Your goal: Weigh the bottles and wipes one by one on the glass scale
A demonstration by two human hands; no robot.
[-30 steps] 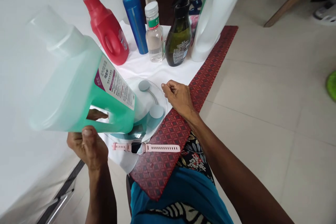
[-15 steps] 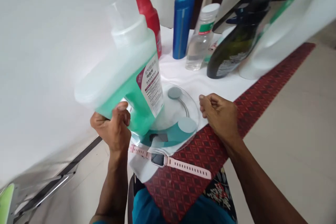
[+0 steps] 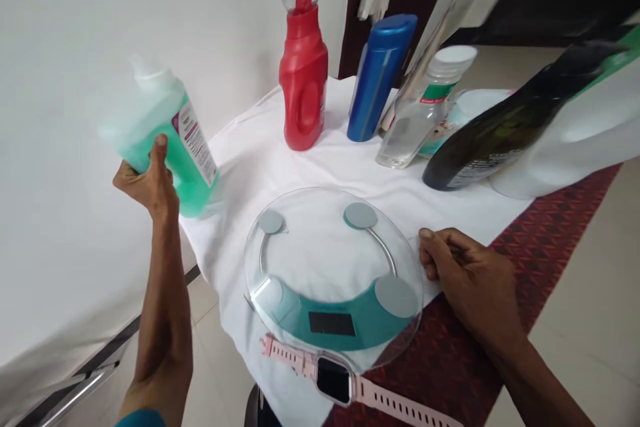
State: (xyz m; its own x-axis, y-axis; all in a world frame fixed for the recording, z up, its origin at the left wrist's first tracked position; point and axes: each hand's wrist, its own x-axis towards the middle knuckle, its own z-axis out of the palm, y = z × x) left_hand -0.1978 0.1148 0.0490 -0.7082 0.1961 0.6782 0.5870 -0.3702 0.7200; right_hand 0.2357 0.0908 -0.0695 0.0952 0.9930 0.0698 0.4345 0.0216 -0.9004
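Note:
My left hand (image 3: 150, 183) is wrapped round the handle of a translucent jug (image 3: 193, 177) of green liquid with a white and purple label. The jug is upright, slightly tilted, at the left edge of the white cloth; I cannot tell whether its base bears fully on it. A round glass bathroom scale (image 3: 320, 247) with a teal band and dark display lies in the middle. My right hand (image 3: 465, 273) is closed, thumb against curled fingers, by the scale's right rim, with nothing visible in it. A pink-strapped smartwatch (image 3: 334, 379) lies along the scale's near edge.
Behind the scale stand a red bottle (image 3: 305, 93), a blue bottle (image 3: 380, 80), a clear white-capped bottle (image 3: 413, 133), a dark bottle (image 3: 470, 147) and a large white container (image 3: 560, 153). A red patterned cloth (image 3: 565, 233) runs along the right edge. The wall (image 3: 100, 27) is close on the left.
The jug has moved left in my left hand, from over the scale to the cloth's left edge, uncovering the scale. My right hand stays closed beside the scale. The view has shifted.

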